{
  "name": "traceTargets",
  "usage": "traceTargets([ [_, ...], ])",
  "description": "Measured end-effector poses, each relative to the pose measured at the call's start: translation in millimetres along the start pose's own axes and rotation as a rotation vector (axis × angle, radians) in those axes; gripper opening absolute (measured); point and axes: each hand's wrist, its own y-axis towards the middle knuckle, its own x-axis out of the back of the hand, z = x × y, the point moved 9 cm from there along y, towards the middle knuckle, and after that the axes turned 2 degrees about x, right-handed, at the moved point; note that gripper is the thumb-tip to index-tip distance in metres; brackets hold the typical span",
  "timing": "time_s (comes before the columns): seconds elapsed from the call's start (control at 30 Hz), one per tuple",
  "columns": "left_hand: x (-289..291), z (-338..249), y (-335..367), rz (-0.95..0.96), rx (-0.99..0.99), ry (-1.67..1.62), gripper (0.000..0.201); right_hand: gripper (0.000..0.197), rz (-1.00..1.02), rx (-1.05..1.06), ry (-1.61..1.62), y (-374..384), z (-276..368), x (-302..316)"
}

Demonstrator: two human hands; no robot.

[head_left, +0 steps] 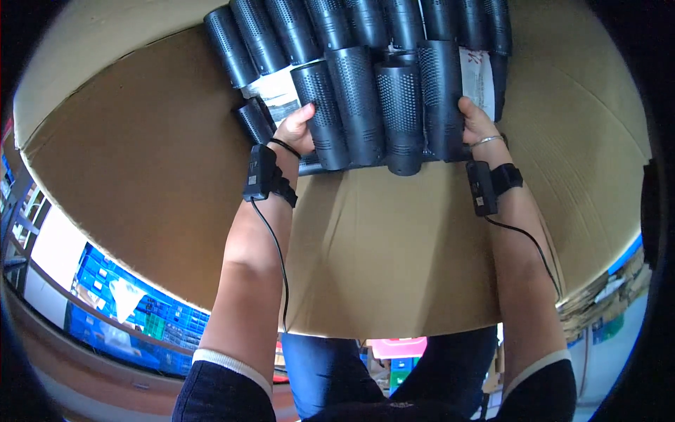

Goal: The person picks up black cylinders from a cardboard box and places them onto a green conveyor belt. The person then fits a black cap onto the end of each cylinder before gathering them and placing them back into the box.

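Between my two hands is a row of several black plastic cylinders with perforated walls, standing side by side and tilted slightly. My left hand [298,131] presses on the leftmost cylinder [323,119], thumb up along its side. Against the rightmost cylinder [441,105] my right hand [478,126] grips in the same way. Clasped between them, one middle cylinder [402,112] sits a little lower than its neighbours. The fingers of both hands are partly hidden by the cylinders.
A large cardboard box [415,246] surrounds my arms, its near rim in front of my legs. More black cylinders [295,32] lie in a row at the far side, with printed white sheets [276,93] below them. Another cylinder [254,121] lies left of my left hand.
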Motion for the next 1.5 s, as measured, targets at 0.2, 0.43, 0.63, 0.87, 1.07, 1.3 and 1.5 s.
traceTargets([
  [0.2, 9.5, -7.2, -7.3, -0.046, -0.036, 0.011, 0.061, 0.058, 0.048, 0.026, -0.133, 16.9, -11.2, -32.5],
  [0.43, 15.2, -1.1, -5.9, -0.060, 0.028, 0.042, 0.057, 0.054, 0.155, 0.097, -0.159, 26.2, -10.3, -45.4],
  [0.63, 7.6, 1.3, -13.5, 0.009, 0.001, 0.066, 0.058, 0.052, 0.055, 0.079, -0.125, 29.2, -12.9, -55.0],
  [0.87, 12.0, -0.9, -19.9, -0.052, -0.017, 0.071, 0.058, 0.048, -0.073, 0.101, -0.342, 40.2, -4.3, -76.2],
  [1.07, 26.3, 1.3, -17.5, -0.096, -0.044, 0.096, 0.053, 0.047, -0.065, 0.069, -0.447, 50.1, 4.4, -74.5],
  [1.3, 14.2, 2.1, -24.1, 0.009, -0.032, 0.009, 0.056, 0.054, -0.042, 0.025, -0.288, 51.5, -3.3, -94.7],
  [1.5, 26.2, 0.8, -21.4, -0.015, -0.059, 0.033, 0.055, 0.061, -0.058, 0.120, -0.087, 53.2, -8.4, -70.6],
])
